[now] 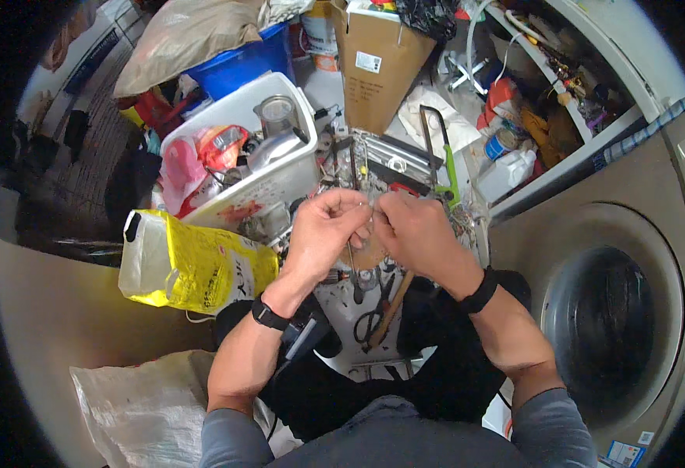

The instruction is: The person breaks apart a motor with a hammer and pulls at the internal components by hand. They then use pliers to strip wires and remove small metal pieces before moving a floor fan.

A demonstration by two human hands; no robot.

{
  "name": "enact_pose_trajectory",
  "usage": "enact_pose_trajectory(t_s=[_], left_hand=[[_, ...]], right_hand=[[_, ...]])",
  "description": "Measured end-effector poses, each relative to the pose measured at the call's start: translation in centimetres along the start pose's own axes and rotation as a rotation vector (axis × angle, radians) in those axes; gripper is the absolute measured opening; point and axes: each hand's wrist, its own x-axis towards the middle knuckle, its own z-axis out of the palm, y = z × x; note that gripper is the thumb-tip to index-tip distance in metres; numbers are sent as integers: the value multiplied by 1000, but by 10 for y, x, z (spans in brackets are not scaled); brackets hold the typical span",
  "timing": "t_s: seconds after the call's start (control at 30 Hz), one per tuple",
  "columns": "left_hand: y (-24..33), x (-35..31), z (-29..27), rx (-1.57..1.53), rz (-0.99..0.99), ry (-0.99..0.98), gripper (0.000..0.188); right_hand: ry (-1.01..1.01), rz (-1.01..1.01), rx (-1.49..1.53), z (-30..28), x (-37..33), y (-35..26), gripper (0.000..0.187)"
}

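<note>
Both my hands are raised close together over a cluttered work spot on the floor between my knees. My left hand [319,238] is closed in a pinch, its thumb and forefinger meeting near the right hand. Opposite it, my right hand [423,236] has its fingers curled and pressed together. Whatever lies between the fingertips is too small to make out. Below them are black-handled scissors [366,327] and a wooden handle [394,306]. A hacksaw with a green handle [449,170] leans just beyond my right hand.
A white tub [237,193] of cans and plastic bags stands to the left, beside a yellow bag [202,265]. Ahead rises a tall cardboard box [375,78]. A front-loading washing machine [514,257] closes off the right, near a white bottle [507,173].
</note>
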Motion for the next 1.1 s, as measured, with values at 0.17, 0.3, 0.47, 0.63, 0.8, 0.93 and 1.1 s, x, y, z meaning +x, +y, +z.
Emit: enact_pose_trajectory(t_s=[0.17, 0.3, 0.47, 0.63, 0.8, 0.93, 1.1], left_hand=[[-13, 11, -6, -9, -25, -21, 12], [-15, 10, -15, -141, -52, -65, 11], [-18, 10, -24, -449, -276, -147, 12], [-15, 5, -28, -500, -272, -176, 12], [-14, 4, -22, -430, -177, -147, 10], [-12, 5, -15, -225, -104, -56, 10], [-14, 4, -14, -220, -113, -53, 11]], right_hand=[[-8, -12, 33, 8, -3, 0, 15], [-18, -2, 110, 11, -3, -1, 14], [-9, -73, 96, 15, -6, 0, 12], [31, -155, 116, 12, -2, 1, 10], [29, 2, 196, 15, -2, 3, 9], [29, 22, 164, 18, -4, 2, 9], [26, 63, 224, 11, 0, 1, 9]])
